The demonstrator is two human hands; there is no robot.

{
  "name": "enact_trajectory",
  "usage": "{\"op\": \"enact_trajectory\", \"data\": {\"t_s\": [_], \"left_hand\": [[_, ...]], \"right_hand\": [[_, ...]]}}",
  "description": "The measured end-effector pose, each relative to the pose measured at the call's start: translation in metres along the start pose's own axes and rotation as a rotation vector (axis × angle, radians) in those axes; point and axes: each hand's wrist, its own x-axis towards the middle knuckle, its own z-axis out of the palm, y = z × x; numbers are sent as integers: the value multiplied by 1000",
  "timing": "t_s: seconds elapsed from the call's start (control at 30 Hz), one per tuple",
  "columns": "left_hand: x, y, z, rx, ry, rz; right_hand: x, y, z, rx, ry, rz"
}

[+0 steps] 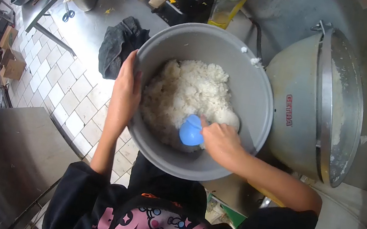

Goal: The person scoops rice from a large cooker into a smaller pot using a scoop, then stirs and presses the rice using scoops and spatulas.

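You look partway through working the rice [189,83]: a broad mound lies in the pot [252,102], so plenty appears left; how much is done, you can't tell. Your right hand [222,143] pinches the blue scoop [191,131] at the mound's near edge. Your left hand [126,92], fingers straight, thumb apart, steadies the pot's left side.

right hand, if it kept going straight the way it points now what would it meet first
Most likely the rice: the right hand holds the blue scoop and points forward and left across it, though depth is hard to judge.
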Motion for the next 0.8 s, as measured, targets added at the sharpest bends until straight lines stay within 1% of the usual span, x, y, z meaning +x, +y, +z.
{"op": "enact_trajectory", "data": {"t_s": [0.03, 0.1, 0.13, 0.17, 0.2, 0.23, 0.3, 0.33, 0.4, 0.43, 0.5, 0.53, 0.6, 0.63, 0.7, 0.77, 0.8], "left_hand": [[-2, 2, -1, 2, -7, -10], [1, 9, -4, -31, -19, -87], [2, 7, -4, -39, -16, -72], [3, 6, -4, -43, -14, -77], [3, 5, -3, -73, -15, -76], [2, 4, -4, -102, -17, -75], [1, 4, -4, -110, -13, -84], [1, 4, -4, -148, -27, -106], [3, 3, -5, -188, -37, -129], [4, 2, -5, -193, -33, -120], [3, 1, -5, -199, -28, -119], [3, 2, -5, -184, -30, -120], [3, 1, -5, -166, -42, -110], [3, -2, -4, -156, -39, -80], [5, -1, -3, -153, -55, -33], [5, 1, -4, -135, -76, -101], [6, 1, -4, -149, -78, -109]], "right_hand": [[2, -1, 5, 5, -10, -3], [4, 7, 17, 16, -13, -104], [5, 9, 28, 13, -19, -106], [6, 11, 40, 188, -63, -37], [7, 6, 37, 363, -107, 34], [10, 4, 34, 360, -112, 35], [19, 5, 23, 921, -484, 467], [18, 3, 20, 919, -485, 471], [16, 7, 19, 1366, -490, 643], [13, 11, 19, 1356, -493, 642], [5, 20, 21, 1727, -357, 653], [6, 22, 19, 1724, -359, 653], [9, 28, 13, 1602, -20, 522], [16, 32, 12, 1616, -6, 524], [32, 46, 8, 1270, 180, 419], [28, 64, -10, 1055, 304, 469], [21, 66, -29, 837, 348, 568]]}}
